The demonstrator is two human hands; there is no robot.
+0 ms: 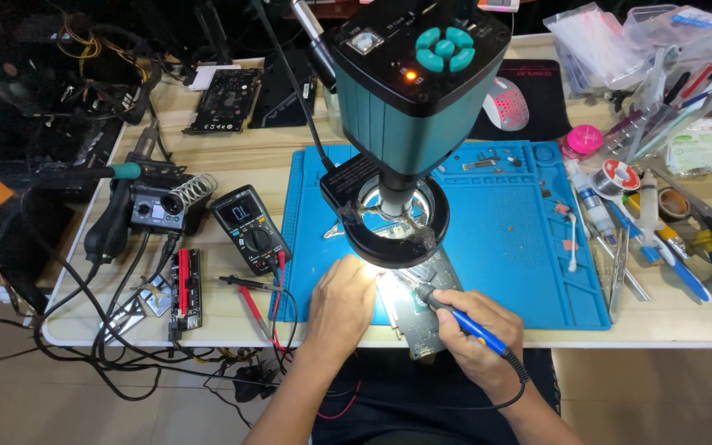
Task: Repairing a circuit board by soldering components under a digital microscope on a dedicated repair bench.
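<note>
My right hand [475,334] grips a blue-handled soldering iron [455,315], its tip aimed at a circuit board [416,317] lying at the front edge of the blue work mat [529,247]. My left hand [341,301] rests on the board's left side, fingers curled, lit by the ring light [395,227] of the teal microscope camera [418,82] above. What the left fingers pinch is hidden by glare.
A multimeter [250,228] with red and black probes lies left of the mat. Further left stand a soldering station [152,206] and a red-striped board [185,288]. Tools, solder spool, tape rolls and plastic bags crowd the right side. A mouse [506,105] sits behind.
</note>
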